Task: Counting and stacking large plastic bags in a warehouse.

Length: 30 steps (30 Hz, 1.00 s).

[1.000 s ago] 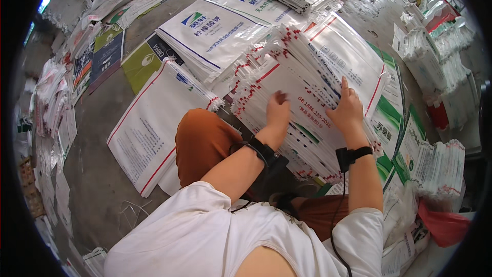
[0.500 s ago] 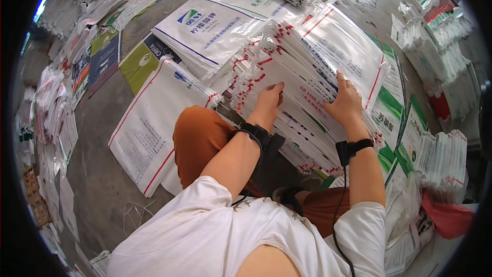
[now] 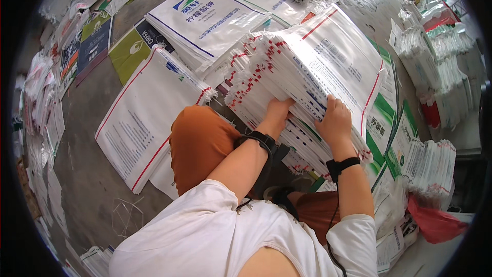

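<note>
A thick, fanned stack of flat white woven sacks [image 3: 342, 61] with red-marked edges leans in front of my knees. My left hand [image 3: 278, 114] is closed at the near side of the stack, its fingertips tucked between the layers and partly hidden. To its right, my right hand [image 3: 335, 125] grips the sack edges, thumb on the near side and fingers bent over the layers. Dark straps with cables circle both wrists. Left of my orange-brown trouser knee lies a smaller pile of white sacks [image 3: 146, 118] with red lines.
Piles of blue-printed white sacks [image 3: 197, 23] lie beyond the stack. Green-and-white sacks [image 3: 380, 123] spread under its right side. Bundled sacks [image 3: 428, 166] and a red plastic bag [image 3: 435, 220] sit at the right. More sacks [image 3: 48, 87] line the left.
The upper sacks are lifted further from those below, widening the fan. My left hand has moved slightly right and down into the layers; my right hand has shifted left and down.
</note>
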Each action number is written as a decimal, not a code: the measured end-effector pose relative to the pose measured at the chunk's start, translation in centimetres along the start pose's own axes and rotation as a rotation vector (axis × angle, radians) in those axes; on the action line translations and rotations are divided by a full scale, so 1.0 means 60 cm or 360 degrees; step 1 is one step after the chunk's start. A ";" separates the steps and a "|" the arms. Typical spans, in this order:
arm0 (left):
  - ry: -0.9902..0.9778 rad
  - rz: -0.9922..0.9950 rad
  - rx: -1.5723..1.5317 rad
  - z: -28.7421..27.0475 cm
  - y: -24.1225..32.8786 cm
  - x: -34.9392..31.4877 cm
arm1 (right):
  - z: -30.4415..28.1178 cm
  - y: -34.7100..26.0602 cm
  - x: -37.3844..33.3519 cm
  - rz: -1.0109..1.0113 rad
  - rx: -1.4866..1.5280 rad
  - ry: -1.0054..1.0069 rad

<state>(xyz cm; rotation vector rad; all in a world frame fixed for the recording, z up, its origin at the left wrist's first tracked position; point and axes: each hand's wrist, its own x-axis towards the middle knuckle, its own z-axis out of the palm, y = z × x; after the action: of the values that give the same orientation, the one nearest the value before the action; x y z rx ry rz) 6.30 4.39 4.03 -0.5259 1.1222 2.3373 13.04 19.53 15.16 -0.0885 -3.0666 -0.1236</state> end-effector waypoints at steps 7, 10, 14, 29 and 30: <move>-0.0037 0.0024 -0.0125 0.016 0.009 -0.018 | 0.018 -0.024 0.024 -0.0034 -0.0061 -0.0033; -0.0027 0.0025 -0.0163 0.007 0.009 -0.013 | 0.019 -0.030 0.022 -0.0051 -0.0085 0.0007; -0.0068 0.0045 -0.0238 0.007 0.007 -0.010 | 0.017 -0.025 0.014 -0.0025 -0.0058 -0.0009; -0.0409 -0.0038 -0.0229 -0.029 -0.004 -0.002 | -0.015 0.007 0.024 0.0132 -0.0001 -0.0077; -0.0412 -0.0044 -0.0229 -0.032 -0.003 0.000 | -0.024 0.007 0.028 0.0158 0.0101 -0.0101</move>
<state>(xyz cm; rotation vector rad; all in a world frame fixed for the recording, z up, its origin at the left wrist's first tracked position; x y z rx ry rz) 6.64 2.96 2.81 -0.2750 0.8282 2.3908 11.48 19.95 16.73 -0.2453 -3.1186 -0.0181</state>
